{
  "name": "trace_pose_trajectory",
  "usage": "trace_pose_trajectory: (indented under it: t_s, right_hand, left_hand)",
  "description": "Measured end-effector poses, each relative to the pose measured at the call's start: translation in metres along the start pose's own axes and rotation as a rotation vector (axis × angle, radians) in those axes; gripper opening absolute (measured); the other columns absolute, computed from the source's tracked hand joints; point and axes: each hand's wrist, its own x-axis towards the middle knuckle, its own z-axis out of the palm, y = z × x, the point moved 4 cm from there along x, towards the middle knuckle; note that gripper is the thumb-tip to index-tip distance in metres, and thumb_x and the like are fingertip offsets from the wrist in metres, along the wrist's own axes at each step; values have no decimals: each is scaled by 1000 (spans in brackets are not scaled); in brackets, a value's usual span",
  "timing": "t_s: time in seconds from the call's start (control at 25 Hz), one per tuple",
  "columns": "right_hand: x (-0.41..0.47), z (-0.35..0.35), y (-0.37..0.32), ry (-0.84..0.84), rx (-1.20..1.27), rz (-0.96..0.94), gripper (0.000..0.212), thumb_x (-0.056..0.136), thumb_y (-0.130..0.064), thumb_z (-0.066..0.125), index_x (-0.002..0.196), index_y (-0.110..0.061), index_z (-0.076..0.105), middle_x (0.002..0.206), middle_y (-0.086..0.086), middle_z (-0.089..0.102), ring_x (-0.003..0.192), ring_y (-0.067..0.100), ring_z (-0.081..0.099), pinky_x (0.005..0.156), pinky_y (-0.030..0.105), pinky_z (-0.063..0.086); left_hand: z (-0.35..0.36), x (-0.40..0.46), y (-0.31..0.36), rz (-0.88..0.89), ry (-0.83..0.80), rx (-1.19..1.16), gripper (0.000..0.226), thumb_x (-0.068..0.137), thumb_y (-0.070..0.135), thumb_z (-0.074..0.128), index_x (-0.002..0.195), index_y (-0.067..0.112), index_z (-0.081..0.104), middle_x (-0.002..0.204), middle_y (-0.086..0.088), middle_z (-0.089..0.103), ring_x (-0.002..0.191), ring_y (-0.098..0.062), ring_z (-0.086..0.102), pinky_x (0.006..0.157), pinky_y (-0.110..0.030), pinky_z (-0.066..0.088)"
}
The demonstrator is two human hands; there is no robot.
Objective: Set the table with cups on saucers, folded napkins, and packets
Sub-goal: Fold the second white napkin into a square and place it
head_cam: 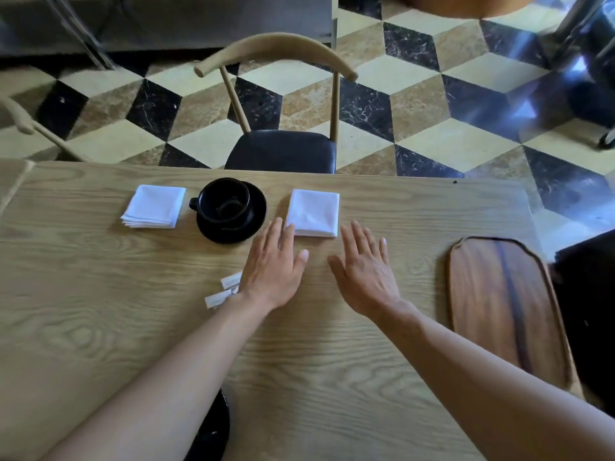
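napkin [313, 212] folded | L hand [275, 265] touching edge | R hand [365, 269] flat nearby

— What's the surface?
— A pale wooden table [100, 327] with strong grain.
— What sits on it at the far edge?
— A folded white napkin [153, 206] on the left, a black saucer [256, 224] just right of it, then a second napkin [314, 212].
— Nearer?
— Two small paper packets [223, 291] near the middle, and a dark wooden tray [499, 307] at the right.
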Motion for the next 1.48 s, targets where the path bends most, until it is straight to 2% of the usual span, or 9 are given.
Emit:
trace_pose_trajectory:
  t_s: [0.28,0.44,0.56,0.64,0.76,0.88,1.04,1.24,1.48]
  right_hand:
    - [-32,-16,-13,-45,117,13,61,104,-38,43,154,-6,30,157,15,35,138,36,37,113,43,31]
    - [2,-9,-17,-44,330,159,53,104,-34,48,148,-5,41,145,20,46,132,35,46,104,37,38]
    - [42,-2,-12,29,502,404,44,103,-33,48,135,-3,53,133,19,58,121,35,56,84,33,41]
    - [61,4,-10,116,538,447,31,100,-32,49,108,-6,62,104,15,66,97,35,60,69,33,38]
    - [75,10,-14,184,573,510,32,96,-31,52,74,-8,49,65,7,50,62,28,46,54,34,30]
    - [78,10,-16,196,604,560,36,93,-27,57,72,1,58,64,18,58,64,38,52,52,34,32]
    - [78,9,-11,135,631,602,43,88,-24,61,52,-15,39,49,-2,39,51,20,38,52,33,28]
    - [69,8,-10,147,611,591,48,88,-17,61,49,-17,33,46,-6,31,47,15,29,49,33,22]
    - [68,12,-4,201,670,626,34,91,-19,60,61,-19,44,57,-7,45,54,12,41,51,30,30]
  left_hand:
    - [-24,-46,5,-186,3,-170,62,106,41,35,156,6,26,164,-16,24,153,-29,18,124,-40,15]
    - [-15,-14,-2,-318,-37,-360,50,105,36,39,143,6,46,145,-15,53,137,-32,45,107,-39,37]
    - [-8,33,-15,-454,-7,-444,35,102,33,43,112,3,57,114,-14,63,112,-36,59,80,-37,43]
    - [-2,60,-21,-492,-39,-413,38,100,31,45,114,-2,57,120,-18,60,110,-37,60,83,-39,46]
    - [6,83,-26,-493,-78,-453,33,95,26,51,108,-2,60,113,-22,64,101,-38,64,78,-40,52]
    - [9,88,-32,-448,-104,-454,19,90,19,55,75,9,50,75,-7,53,69,-28,52,51,-31,36]
    - [11,89,-36,-480,-131,-594,28,78,9,59,64,16,36,63,-1,38,54,-22,33,50,-25,27]
    - [13,81,-32,-461,-140,-535,23,83,14,55,66,16,39,64,0,43,63,-26,41,56,-29,29]
    - [21,80,-24,-470,-109,-538,20,86,21,56,102,10,60,117,-10,64,99,-30,62,70,-30,39]
